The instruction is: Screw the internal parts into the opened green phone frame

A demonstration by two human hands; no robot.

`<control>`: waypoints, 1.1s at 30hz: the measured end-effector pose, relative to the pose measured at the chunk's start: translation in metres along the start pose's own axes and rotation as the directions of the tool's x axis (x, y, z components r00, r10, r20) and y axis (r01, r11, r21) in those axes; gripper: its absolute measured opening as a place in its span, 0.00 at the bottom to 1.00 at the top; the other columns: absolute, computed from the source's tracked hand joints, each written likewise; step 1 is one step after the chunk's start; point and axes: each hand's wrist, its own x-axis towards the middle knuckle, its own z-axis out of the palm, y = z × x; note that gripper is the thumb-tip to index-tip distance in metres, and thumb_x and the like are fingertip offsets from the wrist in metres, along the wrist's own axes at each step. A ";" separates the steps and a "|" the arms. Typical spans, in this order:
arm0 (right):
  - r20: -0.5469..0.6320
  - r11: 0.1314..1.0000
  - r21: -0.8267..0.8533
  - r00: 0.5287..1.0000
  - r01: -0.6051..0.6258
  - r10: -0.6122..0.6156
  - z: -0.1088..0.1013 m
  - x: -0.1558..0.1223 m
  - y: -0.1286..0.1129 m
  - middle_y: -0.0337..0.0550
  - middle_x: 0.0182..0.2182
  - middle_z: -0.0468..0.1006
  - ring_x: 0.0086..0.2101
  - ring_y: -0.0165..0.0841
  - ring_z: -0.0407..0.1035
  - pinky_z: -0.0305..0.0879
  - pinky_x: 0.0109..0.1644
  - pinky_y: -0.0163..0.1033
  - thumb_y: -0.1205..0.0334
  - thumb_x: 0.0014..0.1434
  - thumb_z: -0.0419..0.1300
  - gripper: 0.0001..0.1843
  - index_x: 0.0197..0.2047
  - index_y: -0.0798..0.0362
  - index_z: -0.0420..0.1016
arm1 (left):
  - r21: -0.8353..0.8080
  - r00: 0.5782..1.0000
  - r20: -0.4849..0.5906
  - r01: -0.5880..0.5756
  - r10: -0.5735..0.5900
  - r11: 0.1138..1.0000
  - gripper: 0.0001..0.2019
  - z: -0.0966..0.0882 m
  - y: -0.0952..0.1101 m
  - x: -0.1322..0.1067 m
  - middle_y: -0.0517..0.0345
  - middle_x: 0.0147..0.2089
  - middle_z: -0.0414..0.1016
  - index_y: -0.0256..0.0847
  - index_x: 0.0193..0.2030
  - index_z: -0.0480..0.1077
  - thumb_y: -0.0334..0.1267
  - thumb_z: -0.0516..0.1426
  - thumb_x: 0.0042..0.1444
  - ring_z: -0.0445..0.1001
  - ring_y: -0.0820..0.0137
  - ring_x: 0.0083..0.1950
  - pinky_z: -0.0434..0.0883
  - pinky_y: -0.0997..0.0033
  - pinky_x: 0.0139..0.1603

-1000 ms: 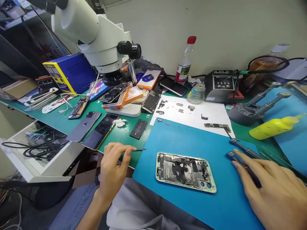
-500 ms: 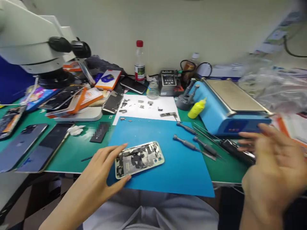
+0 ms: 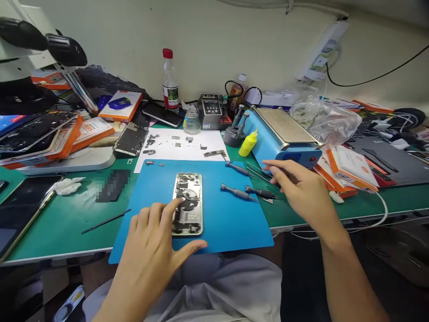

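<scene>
A phone housing [image 3: 198, 210] with bare inner parts lies upright on the blue mat [image 3: 231, 228]. My left hand [image 3: 154, 237] is beside it, fingers spread, the index fingertip over the housing's left side and the thumb off its lower edge. On the right, my right hand [image 3: 301, 188] has its fingers and thumb closed around the rear part of the tweezers [image 3: 256, 171], whose tips point to the upper left. Several grey screwdrivers [image 3: 238, 193] lie just left of that hand. The fingers partly hide the tweezers.
White paper [image 3: 164, 167] with small phone parts lies behind the mat. Further back are a glass jar [image 3: 192, 123], a yellow bottle [image 3: 248, 144] and a blue heating plate [image 3: 268, 141]. A black stick [image 3: 106, 221] lies at left, and a microscope [image 3: 30, 49] overhangs the far left.
The view has turned to the right. The phone housing has swung from lying slanted to standing lengthwise, and my left hand has loosened from it. My right hand has come in to the tweezers.
</scene>
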 end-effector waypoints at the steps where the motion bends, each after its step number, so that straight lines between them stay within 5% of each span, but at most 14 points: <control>1: 0.047 0.999 -0.040 0.998 0.036 -0.035 0.006 0.008 -0.003 0.45 0.51 0.86 0.43 0.38 0.80 0.77 0.46 0.43 0.45 0.77 0.59 0.21 0.58 0.45 0.88 | -0.081 0.999 -0.012 -0.032 0.032 0.996 0.34 -0.001 -0.005 -0.003 0.45 0.52 0.78 0.41 0.69 0.66 0.69 0.45 0.79 0.75 0.50 0.50 0.70 0.52 0.50; 5: 0.197 0.974 -0.175 0.974 0.144 -0.108 0.039 0.036 -0.006 0.49 0.58 0.83 0.55 0.41 0.78 0.76 0.64 0.50 0.48 0.78 0.59 0.20 0.57 0.51 0.87 | -0.352 0.997 -0.061 -0.074 0.056 0.933 0.13 -0.012 -0.022 -0.015 0.52 0.55 0.83 0.44 0.63 0.71 0.48 0.57 0.82 0.79 0.57 0.57 0.74 0.58 0.57; 9: 0.236 0.949 -0.271 0.967 0.159 -0.095 0.066 0.046 -0.002 0.50 0.56 0.81 0.52 0.37 0.75 0.75 0.65 0.52 0.44 0.77 0.64 0.21 0.55 0.54 0.84 | -0.401 0.996 -0.074 -0.076 0.051 0.913 0.07 -0.021 -0.030 -0.022 0.56 0.56 0.86 0.45 0.60 0.76 0.35 0.60 0.80 0.82 0.64 0.60 0.75 0.63 0.65; 13: 0.108 0.952 -0.290 0.992 0.101 -0.072 0.071 0.037 -0.018 0.55 0.53 0.82 0.50 0.49 0.76 0.72 0.62 0.63 0.42 0.75 0.62 0.22 0.51 0.51 0.85 | -0.397 0.986 -0.126 -0.153 0.111 0.905 0.09 -0.022 -0.031 -0.022 0.55 0.57 0.88 0.41 0.60 0.78 0.31 0.61 0.79 0.84 0.66 0.58 0.75 0.63 0.63; 16: -0.080 0.979 -0.199 0.995 0.038 -0.054 0.065 0.021 -0.048 0.57 0.55 0.82 0.54 0.60 0.76 0.67 0.64 0.73 0.37 0.78 0.56 0.28 0.63 0.49 0.80 | -0.396 0.977 -0.133 -0.207 0.168 0.894 0.10 -0.022 -0.031 -0.019 0.56 0.58 0.89 0.41 0.59 0.80 0.30 0.58 0.80 0.84 0.67 0.56 0.75 0.63 0.59; 19: -0.175 0.998 0.026 0.984 0.050 -0.044 0.059 0.008 -0.080 0.46 0.59 0.81 0.46 0.48 0.78 0.78 0.54 0.64 0.39 0.80 0.53 0.26 0.74 0.37 0.67 | -0.390 0.973 -0.132 -0.228 0.191 0.892 0.13 -0.022 -0.029 -0.016 0.57 0.57 0.90 0.41 0.58 0.81 0.32 0.54 0.83 0.84 0.66 0.55 0.75 0.63 0.57; 22: -0.110 0.912 0.405 0.994 0.064 -0.021 0.058 0.011 -0.096 0.39 0.51 0.82 0.50 0.44 0.80 0.82 0.56 0.57 0.50 0.76 0.64 0.28 0.74 0.31 0.65 | -0.378 0.974 -0.140 -0.217 0.176 0.900 0.13 -0.022 -0.026 -0.014 0.57 0.56 0.90 0.41 0.60 0.81 0.32 0.53 0.83 0.84 0.66 0.54 0.74 0.62 0.57; 24: -0.027 0.821 0.571 1.000 0.006 0.011 0.063 0.021 -0.099 0.41 0.49 0.84 0.52 0.44 0.81 0.84 0.55 0.54 0.52 0.71 0.68 0.27 0.71 0.36 0.71 | -0.385 0.977 -0.144 -0.204 0.159 0.900 0.13 -0.020 -0.024 -0.013 0.58 0.55 0.90 0.40 0.62 0.79 0.32 0.53 0.83 0.83 0.67 0.53 0.73 0.63 0.56; 28: 0.152 0.791 0.609 0.987 -0.052 -0.052 0.086 0.051 -0.106 0.50 0.51 0.86 0.48 0.47 0.84 0.87 0.50 0.51 0.44 0.67 0.72 0.25 0.61 0.46 0.77 | -0.352 0.975 -0.185 -0.185 0.125 0.917 0.14 -0.015 -0.020 -0.006 0.58 0.53 0.89 0.42 0.58 0.80 0.34 0.52 0.84 0.83 0.68 0.50 0.73 0.63 0.50; 33: 0.292 0.780 0.624 0.940 -0.046 -0.178 0.118 0.071 -0.125 0.51 0.57 0.85 0.53 0.45 0.84 0.87 0.59 0.53 0.38 0.69 0.71 0.29 0.61 0.49 0.76 | -0.274 0.970 -0.208 -0.179 0.124 0.945 0.15 -0.010 -0.016 0.003 0.58 0.50 0.90 0.43 0.53 0.82 0.34 0.52 0.83 0.82 0.68 0.43 0.72 0.64 0.42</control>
